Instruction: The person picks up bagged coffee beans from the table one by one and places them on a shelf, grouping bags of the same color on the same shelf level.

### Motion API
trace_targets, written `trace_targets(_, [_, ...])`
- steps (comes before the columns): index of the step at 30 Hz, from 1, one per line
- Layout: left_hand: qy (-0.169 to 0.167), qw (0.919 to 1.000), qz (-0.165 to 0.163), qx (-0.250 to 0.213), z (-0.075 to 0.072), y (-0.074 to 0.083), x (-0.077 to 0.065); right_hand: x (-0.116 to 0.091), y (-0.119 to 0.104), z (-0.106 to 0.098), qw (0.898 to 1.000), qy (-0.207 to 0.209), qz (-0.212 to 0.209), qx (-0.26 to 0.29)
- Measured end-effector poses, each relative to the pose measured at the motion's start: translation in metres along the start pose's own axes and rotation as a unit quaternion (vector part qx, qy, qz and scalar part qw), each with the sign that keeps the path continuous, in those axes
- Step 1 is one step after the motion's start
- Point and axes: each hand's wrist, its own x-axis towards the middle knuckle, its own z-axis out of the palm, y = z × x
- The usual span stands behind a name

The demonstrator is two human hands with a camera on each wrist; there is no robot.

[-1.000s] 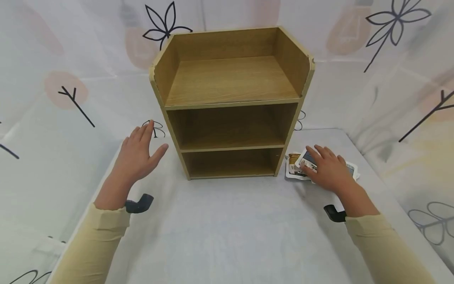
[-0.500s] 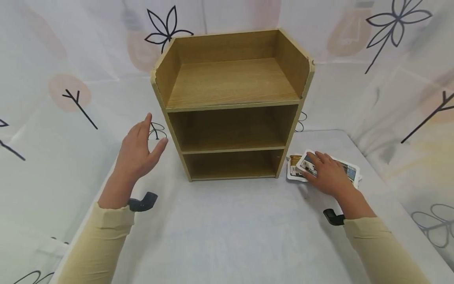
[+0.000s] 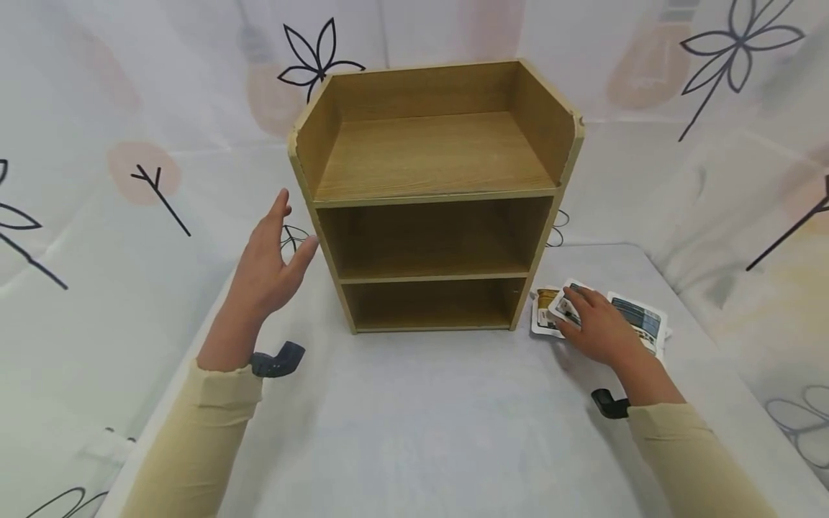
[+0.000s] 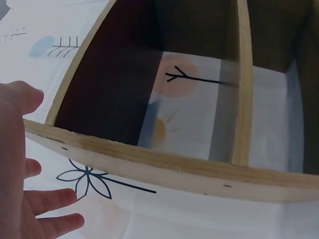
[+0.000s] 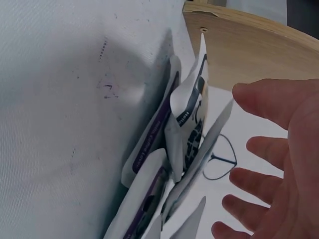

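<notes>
Packets, several overlapping, lie on the white table just to the right of the wooden shelf, and I've got the right hand over them, masking the middle of the pile. Its fingers are spread and gently bent, gripping nothing; from the right wrist I see the packet edges fanned out in front of thumb and fingertips, but whether any touch I can't tell. Crowding the pile on its left is the shelf's side panel, close by. Across I go: the left hand is up beside the shelf's other side, fingers extended, thumb well apart, nothing held; contact with the wood I can't make out. So the whole three-level unit stands between my two hands. Behind and around it all hangs a pale backdrop with line-drawn flowers and twigs, and a dark mount juts from the right wrist.
</notes>
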Motion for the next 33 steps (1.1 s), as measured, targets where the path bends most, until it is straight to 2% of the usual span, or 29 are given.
trace_targets(8, [0.021,0.9995,-0.001,-0.022,-0.001,0.007,0.011,0.003,0.001,0.003,1.000,0.000,0.008,-0.003])
trace_targets(16, [0.063,0.9963,0.028,-0.052,-0.003,0.013,0.025,0.006,0.005,0.007,1.000,-0.020,0.021,0.004])
trace_targets(22, [0.092,0.9909,0.052,-0.083,-0.002,0.018,0.032,0.006,0.007,0.010,0.999,-0.021,0.024,0.009])
trace_targets(33, [0.120,0.9859,0.057,-0.102,-0.006,0.029,0.044,0.009,0.009,0.012,0.999,-0.023,0.026,0.007])
